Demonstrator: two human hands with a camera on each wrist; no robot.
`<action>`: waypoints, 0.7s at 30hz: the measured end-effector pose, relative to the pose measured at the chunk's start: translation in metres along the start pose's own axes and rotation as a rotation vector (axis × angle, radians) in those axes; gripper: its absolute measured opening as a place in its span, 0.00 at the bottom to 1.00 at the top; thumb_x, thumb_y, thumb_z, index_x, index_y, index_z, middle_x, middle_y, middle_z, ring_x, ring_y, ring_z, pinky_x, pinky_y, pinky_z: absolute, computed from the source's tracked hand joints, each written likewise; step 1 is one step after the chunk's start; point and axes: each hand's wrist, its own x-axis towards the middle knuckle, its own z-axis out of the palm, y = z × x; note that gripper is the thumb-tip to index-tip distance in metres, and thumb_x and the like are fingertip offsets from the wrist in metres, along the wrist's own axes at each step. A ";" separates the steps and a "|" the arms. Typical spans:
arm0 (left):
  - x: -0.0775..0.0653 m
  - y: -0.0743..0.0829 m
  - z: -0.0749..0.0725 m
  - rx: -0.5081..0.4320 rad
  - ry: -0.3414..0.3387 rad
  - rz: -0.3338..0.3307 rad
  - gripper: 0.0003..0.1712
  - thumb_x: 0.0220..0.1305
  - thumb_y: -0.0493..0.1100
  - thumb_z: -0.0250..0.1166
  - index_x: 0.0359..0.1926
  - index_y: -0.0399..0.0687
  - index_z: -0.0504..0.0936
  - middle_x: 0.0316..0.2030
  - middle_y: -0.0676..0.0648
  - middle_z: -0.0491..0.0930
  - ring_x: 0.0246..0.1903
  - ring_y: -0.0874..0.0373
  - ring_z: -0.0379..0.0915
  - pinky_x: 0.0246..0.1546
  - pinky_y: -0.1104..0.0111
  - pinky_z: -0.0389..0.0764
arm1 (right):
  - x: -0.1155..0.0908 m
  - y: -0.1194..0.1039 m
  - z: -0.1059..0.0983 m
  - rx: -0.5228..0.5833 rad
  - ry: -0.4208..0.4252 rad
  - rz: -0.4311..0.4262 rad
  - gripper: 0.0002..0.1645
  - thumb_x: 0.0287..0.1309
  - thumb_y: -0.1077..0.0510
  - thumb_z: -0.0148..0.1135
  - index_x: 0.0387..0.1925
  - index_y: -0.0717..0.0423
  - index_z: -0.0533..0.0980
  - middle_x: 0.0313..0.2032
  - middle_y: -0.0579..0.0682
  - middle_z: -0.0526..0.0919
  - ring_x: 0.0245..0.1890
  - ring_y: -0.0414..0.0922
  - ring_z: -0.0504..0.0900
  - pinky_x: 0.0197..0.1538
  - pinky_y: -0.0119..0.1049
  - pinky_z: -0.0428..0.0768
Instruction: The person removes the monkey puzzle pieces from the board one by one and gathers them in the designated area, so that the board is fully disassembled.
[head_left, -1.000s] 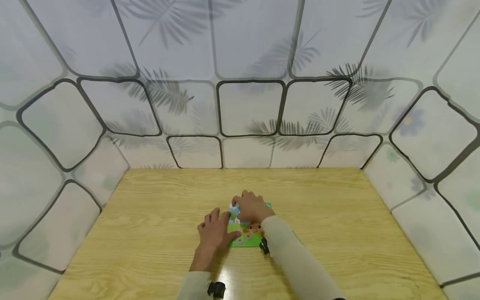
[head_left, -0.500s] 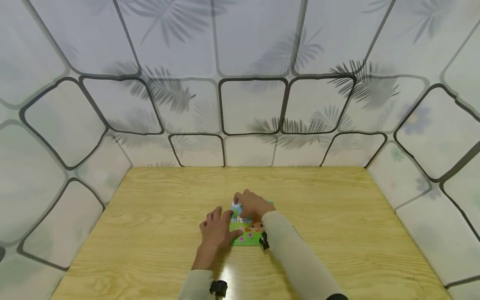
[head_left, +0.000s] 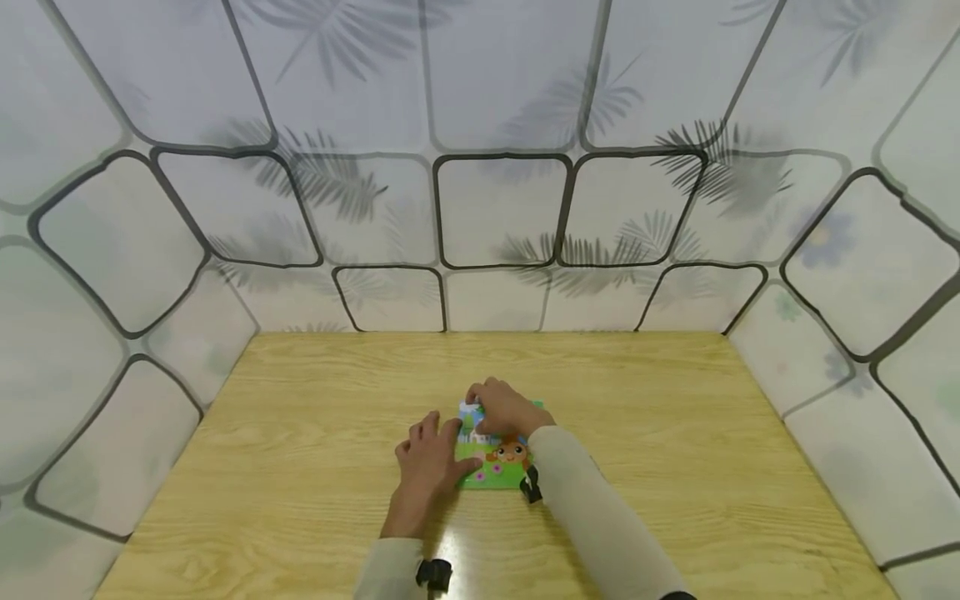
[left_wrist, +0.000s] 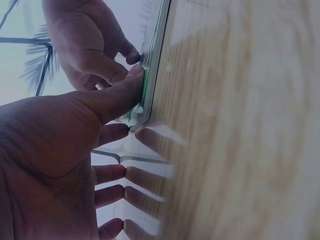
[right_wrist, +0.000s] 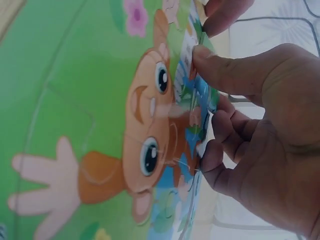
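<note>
A flat jigsaw puzzle (head_left: 491, 481) with a cartoon monkey on green ground lies on the wooden table. Along its left edge rests my left hand (head_left: 426, 462), its thumb pressing on the puzzle's top face. The other left fingers are spread, with their tips at the tabletop in the left wrist view. My right hand (head_left: 510, 412) reaches over the puzzle's upper part, fingers curled down. Seen from the right wrist, its thumb and forefinger pinch a small puzzle piece (right_wrist: 189, 52) at the picture's far side. The hand hides part of the upper picture.
The light wood table (head_left: 322, 417) extends around the puzzle on all sides. Pale patterned cloth walls (head_left: 495, 217) with dark outlines and leaf prints rise behind it and at both sides. Dark straps sit on both sleeves.
Both hands keep nearly the same place on the puzzle. The right forearm has shifted slightly to the right, and a bit more of the monkey's face shows.
</note>
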 end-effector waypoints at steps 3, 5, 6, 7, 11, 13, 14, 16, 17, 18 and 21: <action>0.000 0.000 -0.001 -0.002 -0.006 -0.002 0.40 0.53 0.65 0.68 0.64 0.54 0.72 0.69 0.37 0.61 0.65 0.34 0.59 0.55 0.37 0.64 | 0.000 0.002 0.001 0.004 0.026 -0.019 0.25 0.53 0.55 0.72 0.53 0.46 0.73 0.51 0.51 0.73 0.54 0.50 0.72 0.58 0.47 0.75; 0.000 -0.001 -0.001 -0.005 -0.005 -0.003 0.40 0.53 0.65 0.69 0.64 0.54 0.72 0.69 0.37 0.61 0.65 0.34 0.58 0.55 0.37 0.64 | -0.001 0.003 0.002 0.011 0.044 -0.031 0.26 0.52 0.55 0.72 0.52 0.46 0.73 0.50 0.51 0.74 0.53 0.50 0.73 0.57 0.46 0.75; 0.000 -0.001 -0.001 -0.007 -0.006 -0.003 0.40 0.53 0.65 0.69 0.64 0.54 0.72 0.69 0.37 0.61 0.65 0.34 0.58 0.55 0.37 0.64 | -0.001 0.004 0.002 0.018 0.055 -0.039 0.26 0.52 0.55 0.72 0.52 0.46 0.73 0.50 0.51 0.75 0.53 0.49 0.74 0.57 0.45 0.75; 0.000 -0.001 -0.001 -0.007 -0.004 -0.001 0.40 0.53 0.65 0.69 0.64 0.54 0.72 0.69 0.37 0.61 0.65 0.34 0.58 0.55 0.37 0.64 | -0.002 0.005 0.002 0.024 0.066 -0.046 0.26 0.52 0.55 0.73 0.52 0.45 0.73 0.50 0.50 0.75 0.52 0.49 0.74 0.56 0.45 0.76; 0.000 -0.001 -0.001 -0.007 0.003 -0.003 0.40 0.53 0.65 0.69 0.63 0.54 0.72 0.69 0.37 0.61 0.65 0.34 0.58 0.55 0.37 0.64 | -0.005 0.010 0.005 0.065 0.119 -0.098 0.25 0.52 0.55 0.73 0.51 0.45 0.73 0.49 0.50 0.76 0.49 0.48 0.76 0.54 0.45 0.77; 0.000 -0.001 -0.001 -0.004 0.005 -0.002 0.40 0.53 0.65 0.69 0.63 0.54 0.72 0.68 0.37 0.61 0.64 0.35 0.59 0.54 0.38 0.64 | -0.007 0.013 0.007 0.089 0.142 -0.118 0.23 0.53 0.56 0.71 0.50 0.44 0.73 0.48 0.49 0.77 0.48 0.46 0.77 0.53 0.43 0.77; 0.000 0.000 -0.001 -0.003 0.004 -0.003 0.40 0.53 0.65 0.69 0.63 0.54 0.72 0.68 0.37 0.61 0.64 0.35 0.59 0.55 0.38 0.64 | -0.008 0.014 0.008 0.106 0.156 -0.130 0.22 0.55 0.57 0.70 0.50 0.44 0.73 0.47 0.49 0.77 0.47 0.46 0.77 0.52 0.43 0.77; -0.001 0.000 -0.001 0.003 0.005 0.000 0.40 0.52 0.64 0.69 0.63 0.54 0.72 0.68 0.37 0.61 0.64 0.35 0.59 0.54 0.38 0.65 | -0.010 0.017 0.010 0.154 0.176 -0.148 0.19 0.58 0.58 0.67 0.50 0.44 0.73 0.46 0.48 0.77 0.46 0.45 0.77 0.50 0.42 0.77; -0.001 0.000 -0.001 0.008 0.005 0.002 0.40 0.52 0.65 0.69 0.63 0.54 0.72 0.68 0.37 0.61 0.64 0.35 0.59 0.54 0.38 0.65 | -0.011 0.019 0.011 0.184 0.183 -0.154 0.18 0.60 0.59 0.65 0.50 0.44 0.73 0.46 0.48 0.78 0.45 0.45 0.77 0.49 0.42 0.77; -0.001 0.000 -0.001 0.008 0.007 0.004 0.40 0.52 0.64 0.69 0.63 0.54 0.72 0.68 0.37 0.61 0.64 0.35 0.59 0.53 0.38 0.65 | -0.013 0.020 0.011 0.212 0.192 -0.159 0.17 0.61 0.59 0.63 0.50 0.45 0.74 0.47 0.49 0.79 0.44 0.45 0.78 0.48 0.42 0.77; -0.002 0.000 -0.001 0.009 0.009 0.005 0.40 0.52 0.64 0.69 0.63 0.54 0.72 0.68 0.37 0.62 0.64 0.35 0.60 0.54 0.38 0.65 | -0.017 0.026 0.012 0.286 0.219 -0.150 0.15 0.64 0.59 0.60 0.52 0.45 0.74 0.50 0.51 0.80 0.44 0.46 0.80 0.47 0.43 0.79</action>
